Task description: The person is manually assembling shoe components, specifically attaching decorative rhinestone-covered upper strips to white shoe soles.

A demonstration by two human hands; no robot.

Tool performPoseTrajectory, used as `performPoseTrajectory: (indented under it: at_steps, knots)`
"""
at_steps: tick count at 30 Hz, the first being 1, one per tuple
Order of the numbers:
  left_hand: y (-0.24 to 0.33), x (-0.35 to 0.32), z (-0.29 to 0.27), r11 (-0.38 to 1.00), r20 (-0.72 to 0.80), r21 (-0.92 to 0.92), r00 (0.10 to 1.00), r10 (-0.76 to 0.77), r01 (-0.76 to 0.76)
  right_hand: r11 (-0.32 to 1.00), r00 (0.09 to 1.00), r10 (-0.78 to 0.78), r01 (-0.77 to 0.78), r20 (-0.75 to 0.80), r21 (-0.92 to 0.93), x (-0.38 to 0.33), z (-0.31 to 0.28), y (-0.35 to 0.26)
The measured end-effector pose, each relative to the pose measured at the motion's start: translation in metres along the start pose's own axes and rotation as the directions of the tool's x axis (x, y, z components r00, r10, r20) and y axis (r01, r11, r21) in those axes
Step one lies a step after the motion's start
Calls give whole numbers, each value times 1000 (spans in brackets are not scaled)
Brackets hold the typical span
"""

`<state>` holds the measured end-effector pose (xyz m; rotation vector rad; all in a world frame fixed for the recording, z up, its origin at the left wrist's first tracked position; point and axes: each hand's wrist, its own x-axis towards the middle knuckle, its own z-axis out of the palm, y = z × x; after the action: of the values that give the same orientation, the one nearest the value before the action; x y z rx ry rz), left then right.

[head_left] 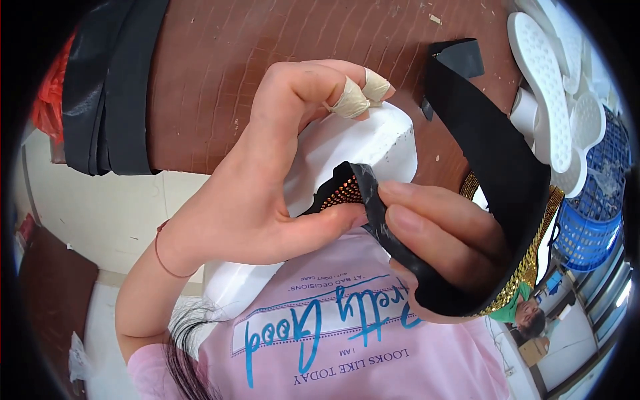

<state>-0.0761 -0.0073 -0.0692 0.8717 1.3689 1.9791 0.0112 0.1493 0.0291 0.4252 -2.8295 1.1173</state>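
Note:
My left hand (267, 173) grips a white foam shoe sole (363, 143) held close to my chest, thumb pressing on a black strap end. Two fingertips of that hand are wrapped in beige tape. My right hand (440, 233) pinches the black strap (493, 153), whose inner side is covered with gold studs (343, 193). The strap loops up and around to the right over my right hand, and its far end lies on the brown table (220, 60). The strap's end sits against the sole's edge.
A pile of white soles (553, 80) lies at the upper right above a blue plastic basket (587, 233). Black sheet material (110, 87) hangs over the table's left edge. Another person (527, 313) is low at the right.

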Motion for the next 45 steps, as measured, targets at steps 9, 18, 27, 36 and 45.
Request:
performPoseTrajectory:
  at_steps: [9,18,27,36,45]
  knots:
    - [2,-1,-4,1000,-33,-21,999,-23,23,976,998,-68,69,-15,208,-1,0,5]
    - [12,1,-5,985,-7,150,996,-88,88,812,955,263,-142,-137,566,2,7,29]
    - [24,-2,-4,960,-22,186,978,-209,209,907,972,197,-132,-127,400,-4,14,17]
    - [25,-2,-6,964,-9,172,979,-206,204,929,985,53,13,-166,370,-13,12,6]
    - [21,-2,-2,968,-44,67,970,-240,242,908,951,245,-157,-189,388,-3,11,20]
